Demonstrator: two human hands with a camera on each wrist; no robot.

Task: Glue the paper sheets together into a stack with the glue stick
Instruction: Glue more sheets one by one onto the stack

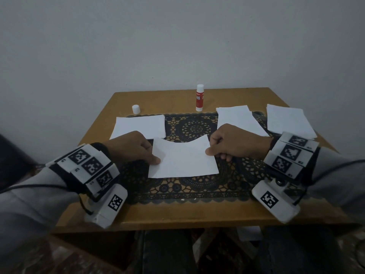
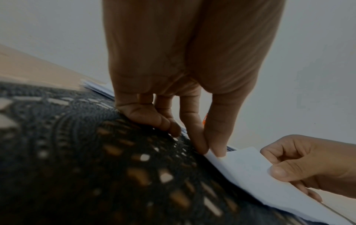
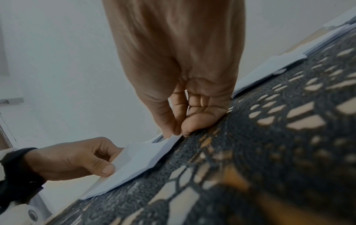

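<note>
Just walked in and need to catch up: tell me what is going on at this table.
A person is holding one white paper sheet over the black lace mat, the left hand pinching its left edge and the right hand its right edge, so it bows slightly. The glue stick stands upright and uncapped at the back of the wooden table, its white cap set apart to the left. Other paper piles lie at the left and right, with another further right.
</note>
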